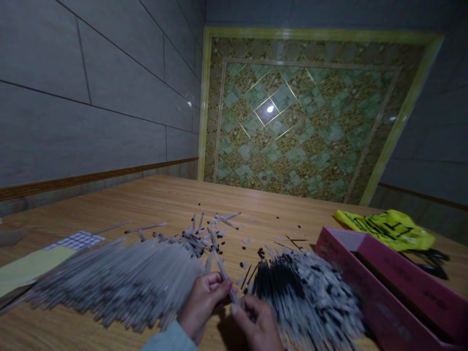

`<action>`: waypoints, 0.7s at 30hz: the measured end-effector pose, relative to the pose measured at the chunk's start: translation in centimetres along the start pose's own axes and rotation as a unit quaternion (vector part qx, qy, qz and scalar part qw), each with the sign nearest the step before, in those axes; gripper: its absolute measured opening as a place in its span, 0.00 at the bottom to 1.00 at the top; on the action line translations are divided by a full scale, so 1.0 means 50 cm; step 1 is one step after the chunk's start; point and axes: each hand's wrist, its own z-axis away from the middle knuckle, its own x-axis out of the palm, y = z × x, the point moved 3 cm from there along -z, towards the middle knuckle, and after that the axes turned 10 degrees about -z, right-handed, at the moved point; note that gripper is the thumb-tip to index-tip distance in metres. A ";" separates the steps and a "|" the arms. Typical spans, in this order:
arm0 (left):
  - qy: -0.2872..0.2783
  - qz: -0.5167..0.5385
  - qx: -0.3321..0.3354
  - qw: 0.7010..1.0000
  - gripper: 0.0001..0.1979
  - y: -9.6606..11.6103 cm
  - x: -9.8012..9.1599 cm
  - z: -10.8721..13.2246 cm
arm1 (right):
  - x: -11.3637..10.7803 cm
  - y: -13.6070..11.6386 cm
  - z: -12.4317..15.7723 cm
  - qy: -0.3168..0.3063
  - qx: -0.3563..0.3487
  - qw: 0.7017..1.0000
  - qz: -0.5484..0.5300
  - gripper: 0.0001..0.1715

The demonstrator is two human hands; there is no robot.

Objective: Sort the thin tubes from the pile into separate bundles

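Note:
My left hand [203, 300] pinches a thin grey rod [219, 265] that slants up and away from me. My right hand [256, 321] is closed in a pinch at the rod's near end, fingertips touching those of the left hand. A big heap of pale thin rods [117, 278] lies to the left of my hands. A second heap of rods with black and white ends [307, 292] lies to the right. Small black bits and loose rods [223, 222] are scattered on the wooden table [164, 200] behind.
A pink cardboard box [387, 278] stands open at the right, with a yellow printed bag [387, 226] behind it. A yellow sheet [32, 265] and a white grid sheet [78, 240] lie at the left. Grey wall and green patterned tiles rise behind.

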 end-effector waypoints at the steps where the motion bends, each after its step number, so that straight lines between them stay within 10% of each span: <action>1: -0.009 0.017 0.014 1.000 0.16 0.002 0.000 -0.001 | 0.007 0.006 -0.002 -0.048 0.067 0.991 -0.102 0.28; 4: -0.016 0.071 0.024 0.997 0.17 0.005 -0.003 -0.001 | 0.024 0.012 -0.001 -0.152 0.210 0.921 -0.292 0.27; 7: -0.001 0.093 0.015 0.996 0.14 0.004 -0.006 0.001 | 0.016 0.010 -0.005 -0.134 0.211 0.929 -0.275 0.27; 12: 0.054 0.075 -0.035 0.995 0.16 0.000 -0.008 0.004 | -0.016 -0.025 -0.009 -0.017 0.013 0.998 0.064 0.24; 21: 0.099 0.076 -0.055 0.991 0.16 -0.010 -0.013 0.000 | -0.006 -0.040 0.012 -0.048 -0.243 0.876 0.413 0.15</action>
